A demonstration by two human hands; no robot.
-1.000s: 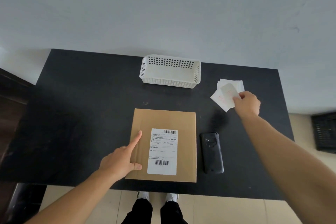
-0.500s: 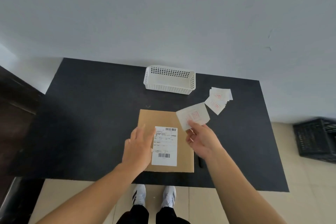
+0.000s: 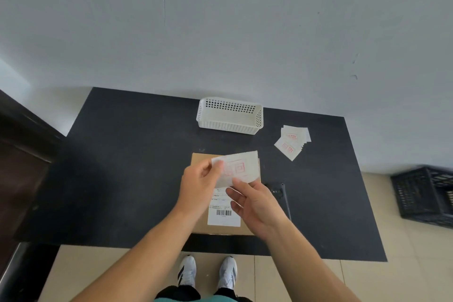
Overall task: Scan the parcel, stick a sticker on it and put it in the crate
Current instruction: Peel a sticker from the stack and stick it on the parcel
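Holding the sticker (image 3: 236, 168) over the parcel (image 3: 199, 227) is where I am in the head view, the only one I have. My left hand (image 3: 198, 186) pinches its left edge between thumb and fingers; my right hand (image 3: 255, 200) pinches the lower edge, the other fingers loosely spread. The parcel lies flat on the black table (image 3: 122, 167), under both hands, its shipping label (image 3: 223, 213) partly showing. I judge the risks to be the sticker folding onto itself while I peel it, or landing on the barcode. The black crate (image 3: 426, 196) sits on the floor to my right, well apart, so carrying the parcel there could snag the scanner (image 3: 282, 193) beside it.
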